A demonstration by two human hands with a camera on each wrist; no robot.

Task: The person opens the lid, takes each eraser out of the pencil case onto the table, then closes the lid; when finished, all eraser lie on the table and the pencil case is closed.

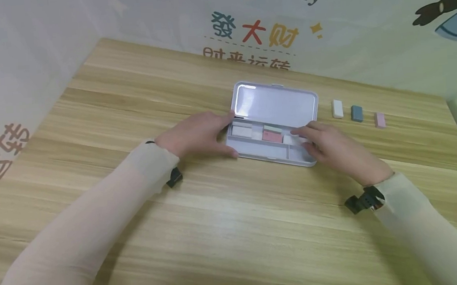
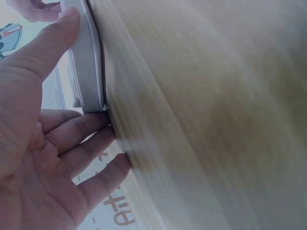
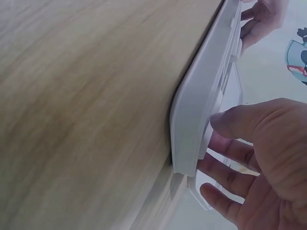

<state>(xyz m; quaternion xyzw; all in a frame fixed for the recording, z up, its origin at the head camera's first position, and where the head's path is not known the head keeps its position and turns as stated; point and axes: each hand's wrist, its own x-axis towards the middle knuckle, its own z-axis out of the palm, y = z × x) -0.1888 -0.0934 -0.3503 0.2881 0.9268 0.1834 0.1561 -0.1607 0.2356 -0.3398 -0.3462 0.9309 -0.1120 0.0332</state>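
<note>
An opened pale pencil case [image 1: 262, 157] lies on the wooden table, its lid [image 1: 275, 103] tipped back. My left hand [image 1: 195, 134] holds the case's left end, thumb at the front edge and fingers at the side and back, as the left wrist view shows. Inside, the rear compartment bears a white eraser [image 1: 242, 130] on the left and a pink eraser [image 1: 272, 136] with a greenish one behind it. My right hand [image 1: 329, 148] reaches over the case's right end. Its thumb and fingers pinch a white eraser [image 1: 290, 140], partly hidden by the fingers.
Right of the case, a white eraser [image 1: 337, 109], a blue eraser [image 1: 357, 113] and a small pink eraser [image 1: 380, 120] lie spaced apart on the table [image 1: 219, 232]. A printed cloth [image 1: 162, 22] hangs behind the table's far edge.
</note>
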